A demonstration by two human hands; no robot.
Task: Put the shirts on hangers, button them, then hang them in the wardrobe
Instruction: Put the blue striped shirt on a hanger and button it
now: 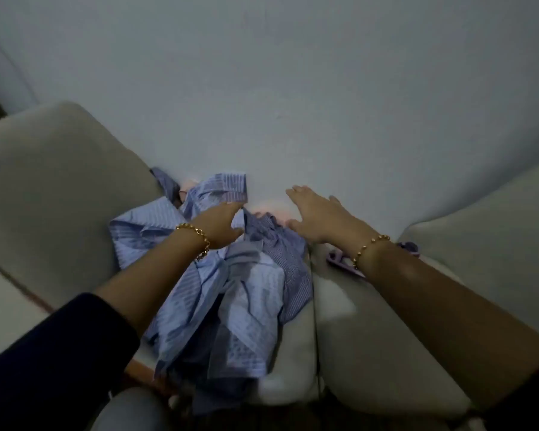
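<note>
Head view suggests picking a shirt: left hand [221, 224] rests on the shirts [231, 293] heaped on the sofa [371, 337], grip unclear, right hand [315, 216] splayed at three o'clock; next, lift one free.

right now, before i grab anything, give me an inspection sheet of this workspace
surface: pale grey fabric sofa, shirts heaped on its left seat cushion
job's things: crumpled pile of blue striped shirts, none on a hanger; purple object, likely a plastic hanger, right of the pile, partly hidden by the right wrist
clutter: nothing seen
grips: left grip open, reaching onto the pile; right grip open, fingers spread above the pile's far edge
cables: nothing seen
surroundings: plain pale wall behind the sofa; dim light
</note>
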